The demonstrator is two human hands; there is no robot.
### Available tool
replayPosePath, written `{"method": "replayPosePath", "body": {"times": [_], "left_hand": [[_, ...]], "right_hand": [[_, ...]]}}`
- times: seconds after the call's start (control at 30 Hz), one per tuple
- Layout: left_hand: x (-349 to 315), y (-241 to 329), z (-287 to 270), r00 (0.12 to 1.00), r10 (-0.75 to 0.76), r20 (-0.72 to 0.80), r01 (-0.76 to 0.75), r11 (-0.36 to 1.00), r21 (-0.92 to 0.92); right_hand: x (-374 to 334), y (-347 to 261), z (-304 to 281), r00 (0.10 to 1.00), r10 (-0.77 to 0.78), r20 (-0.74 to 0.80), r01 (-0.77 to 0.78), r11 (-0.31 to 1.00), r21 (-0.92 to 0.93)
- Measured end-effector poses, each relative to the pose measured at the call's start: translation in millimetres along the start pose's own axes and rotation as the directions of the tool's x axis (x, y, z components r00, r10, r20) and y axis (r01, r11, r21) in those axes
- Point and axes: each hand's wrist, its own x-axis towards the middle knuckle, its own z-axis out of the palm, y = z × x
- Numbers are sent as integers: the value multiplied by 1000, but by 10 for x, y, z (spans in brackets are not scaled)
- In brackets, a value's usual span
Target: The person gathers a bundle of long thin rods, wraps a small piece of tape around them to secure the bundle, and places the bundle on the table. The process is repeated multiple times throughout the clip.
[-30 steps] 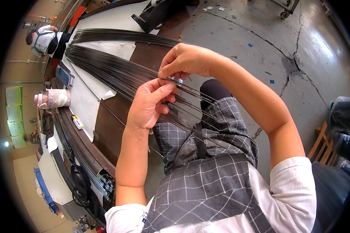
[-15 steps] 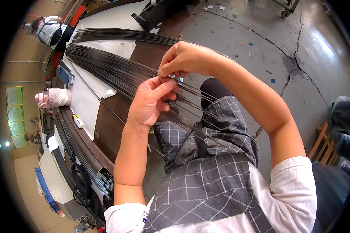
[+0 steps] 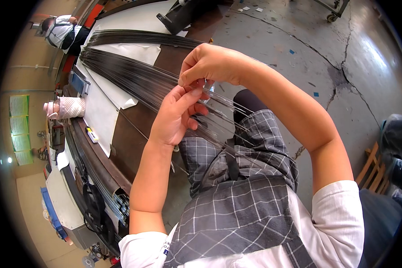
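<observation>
The left hand (image 3: 176,113) is closed on thin dark strands (image 3: 129,73), their long axis running diagonally from the worktop (image 3: 136,123) ahead-left of it toward checked clothing (image 3: 265,134) behind-right. Just ahead, the right hand (image 3: 212,64) pinches thumb and forefinger together at the strands' edge. Small lettering (image 3: 166,247) marks the sleeve (image 3: 143,248) behind the left hand.

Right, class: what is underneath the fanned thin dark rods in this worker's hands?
Along the fanned rods' edges, white sheeting shows, then brown work surface nearer the left hand. Below their near ends is checked cloth. What lies under the densest part is covered.
</observation>
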Motion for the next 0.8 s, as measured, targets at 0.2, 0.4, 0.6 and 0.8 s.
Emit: {"method": "replayPosePath", "body": {"times": [0.2,0.4,0.6,0.8], "left_hand": [[-112,-85,-123,997,46,56,-38,991,-130],[-152,-142,-163,999,9,42,-1,983,-184],[-202,-189,-188,997,5,77,8,987,-163],[-246,-204,-148,997,3,74,8,989,-146]], "right_hand": [[28,-7,59,999,28,26,-28,1000,-15],[79,59,90,991,111,76,-111,994,-11],[156,191,31,946,171,276,-231,952,199],[87,82,29,947,223,230,-242,969,57]]}}
